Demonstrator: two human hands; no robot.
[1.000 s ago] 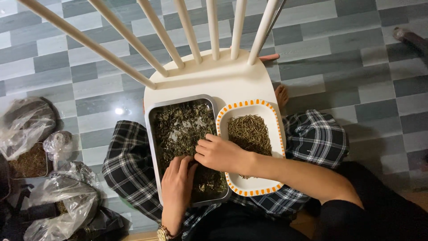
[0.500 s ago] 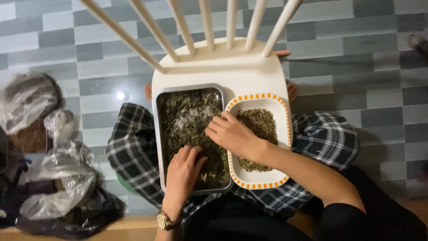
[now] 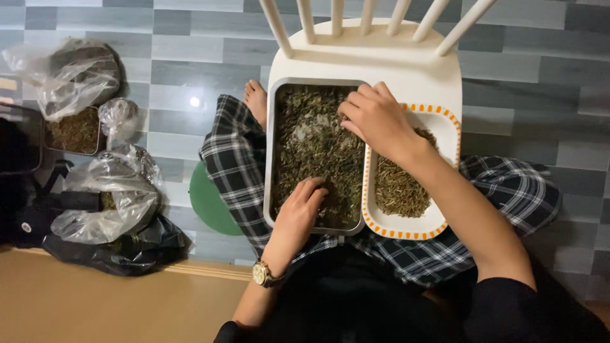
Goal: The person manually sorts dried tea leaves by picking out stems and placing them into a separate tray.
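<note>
A metal tray (image 3: pixel 271 152) full of dried greenish-brown herbs (image 3: pixel 311 140) rests on a white chair seat (image 3: pixel 406 70). Beside it on the right lies a white dish with an orange dotted rim (image 3: pixel 406 230) holding a smaller heap of sorted dried bits (image 3: pixel 400 190). My left hand (image 3: pixel 302 206), with a wristwatch, has its fingers curled down into the herbs at the tray's near end. My right hand (image 3: pixel 375 117) reaches across the dish to the tray's far right edge, fingertips bent into the herbs. I cannot see whether either hand pinches anything.
My legs in plaid trousers (image 3: pixel 232 165) straddle the chair, one bare foot (image 3: pixel 257 101) on the tiled floor. At left lie clear plastic bags (image 3: pixel 108 190), a container of dried herbs (image 3: pixel 73 130), a dark bag (image 3: pixel 127 251). A green round cushion (image 3: pixel 213 206) shows underneath.
My right hand moved from the tray's middle toward its far right edge. My left hand stays at the tray's near end. The camera view shifted, so the chair sits further right.
</note>
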